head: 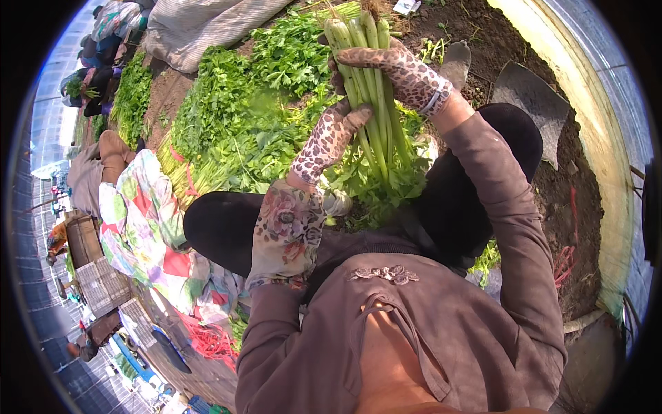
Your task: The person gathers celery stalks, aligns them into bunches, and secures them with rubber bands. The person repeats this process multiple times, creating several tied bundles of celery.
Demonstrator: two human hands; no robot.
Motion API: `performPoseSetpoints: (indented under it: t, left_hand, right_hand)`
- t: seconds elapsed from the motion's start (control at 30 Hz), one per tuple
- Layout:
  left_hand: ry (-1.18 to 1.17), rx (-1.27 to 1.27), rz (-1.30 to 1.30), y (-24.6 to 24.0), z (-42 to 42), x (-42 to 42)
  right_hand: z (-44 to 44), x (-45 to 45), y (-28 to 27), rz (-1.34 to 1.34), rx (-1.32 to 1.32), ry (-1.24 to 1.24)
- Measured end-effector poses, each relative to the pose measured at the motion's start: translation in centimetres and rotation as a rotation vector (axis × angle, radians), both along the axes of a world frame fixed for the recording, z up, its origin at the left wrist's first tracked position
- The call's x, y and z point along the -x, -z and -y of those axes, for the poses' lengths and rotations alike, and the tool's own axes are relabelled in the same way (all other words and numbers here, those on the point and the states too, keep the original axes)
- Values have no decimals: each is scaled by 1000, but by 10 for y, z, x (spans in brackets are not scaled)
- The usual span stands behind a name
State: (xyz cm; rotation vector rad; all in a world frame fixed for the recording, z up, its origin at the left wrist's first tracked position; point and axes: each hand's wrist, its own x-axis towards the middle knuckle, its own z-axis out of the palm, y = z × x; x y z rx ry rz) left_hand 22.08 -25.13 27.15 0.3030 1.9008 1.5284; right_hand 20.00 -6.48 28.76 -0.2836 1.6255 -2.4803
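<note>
A bunch of celery [380,124] stands between my knees, its pale stalk ends away from me and its leaves down near my lap. My left hand [328,134], in a leopard-print glove with dirty fingertips, grips the stalks from the left, thumb across their front. Higher up, my right hand [408,72] in a matching glove wraps the stalks near the root end, its thumb lying over them. The fingers behind the bunch are partly hidden. Beyond the stalk ends lie some roots and more celery stalks.
Heaps of leafy celery [217,108] cover the soil ahead and left. A striped cloth [207,31] lies beyond. Red ties [207,334] are piled at left, near a person in patterned cloth [145,222]. A grey sheet [532,103] lies right, beside the plastic wall [584,103].
</note>
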Motion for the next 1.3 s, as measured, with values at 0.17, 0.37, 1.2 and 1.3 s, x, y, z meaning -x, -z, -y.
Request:
performPoseSetpoints:
  t: [0.17,0.37,1.2,1.3]
  left_hand:
    - [17,249,-566,40,-13,-9]
    - [459,951,-402,54,26,-4]
    - [-209,454,-1480,-7,2,7]
    - [-219,328,-1523,1,11,19]
  right_hand:
    - [3,2,-1,88,-21,249]
    - [-12,8,0,29,-27,404]
    - [6,8,46,243,208,97]
    - [16,-1,32,347,264,44]
